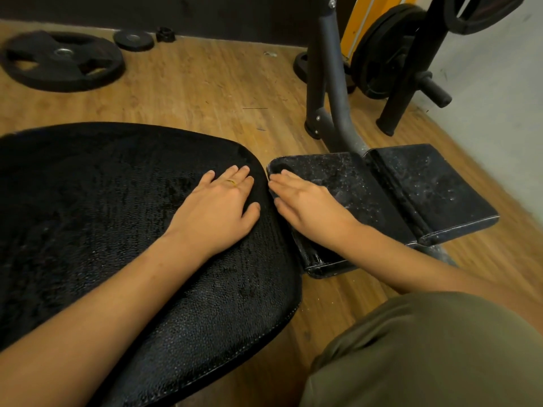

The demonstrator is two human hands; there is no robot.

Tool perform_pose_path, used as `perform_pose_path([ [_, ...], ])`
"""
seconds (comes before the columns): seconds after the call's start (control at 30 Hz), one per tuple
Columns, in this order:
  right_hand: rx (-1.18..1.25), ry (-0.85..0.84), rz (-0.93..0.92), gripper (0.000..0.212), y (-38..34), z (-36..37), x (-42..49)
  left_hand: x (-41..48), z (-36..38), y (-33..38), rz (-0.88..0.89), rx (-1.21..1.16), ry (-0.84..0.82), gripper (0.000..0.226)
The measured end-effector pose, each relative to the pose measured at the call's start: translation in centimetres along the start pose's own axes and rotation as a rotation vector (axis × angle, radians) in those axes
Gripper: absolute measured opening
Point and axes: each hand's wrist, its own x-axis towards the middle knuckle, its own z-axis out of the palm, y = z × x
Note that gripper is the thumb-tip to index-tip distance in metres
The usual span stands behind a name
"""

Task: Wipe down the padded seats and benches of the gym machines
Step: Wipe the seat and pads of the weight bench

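A wide black padded bench pad with a pebbled surface fills the left of the view. My left hand lies flat on its right end, fingers straight, a ring on one finger. Beside it sits a smaller black seat pad, dusty and speckled white, and my right hand rests flat on its left part with fingers stretched toward the gap between the pads. A second dusty pad section adjoins it on the right. No cloth shows in either hand.
A grey machine frame post rises behind the seat pad. Stacked weight plates hang on a rack at the back right. A large plate and a small one lie on the wooden floor. My knee in olive trousers is at bottom right.
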Motion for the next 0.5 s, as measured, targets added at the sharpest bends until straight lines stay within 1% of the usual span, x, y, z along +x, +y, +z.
perform_pose_path([
  [0.07,-0.015,0.008,0.022,0.033,0.8,0.0,2.7,-0.1,0.0,0.1,0.000,0.012,-0.002,0.061],
  [0.17,-0.037,-0.042,0.058,0.028,2.1,0.2,6.8,-0.2,-0.1,0.1,0.001,0.012,-0.004,0.061],
  [0.27,-0.025,-0.091,0.016,0.029,2.9,-0.4,8.4,-0.3,-0.2,0.0,-0.001,0.008,-0.010,0.061],
  [0.4,0.113,-0.238,-0.102,0.030,5.0,-3.6,8.8,-0.2,-0.2,-0.1,-0.001,0.003,-0.014,0.061],
  [0.5,0.176,-0.276,-0.070,0.033,7.9,-5.2,8.7,-0.1,-0.1,-0.1,-0.003,-0.002,-0.015,0.061],
])
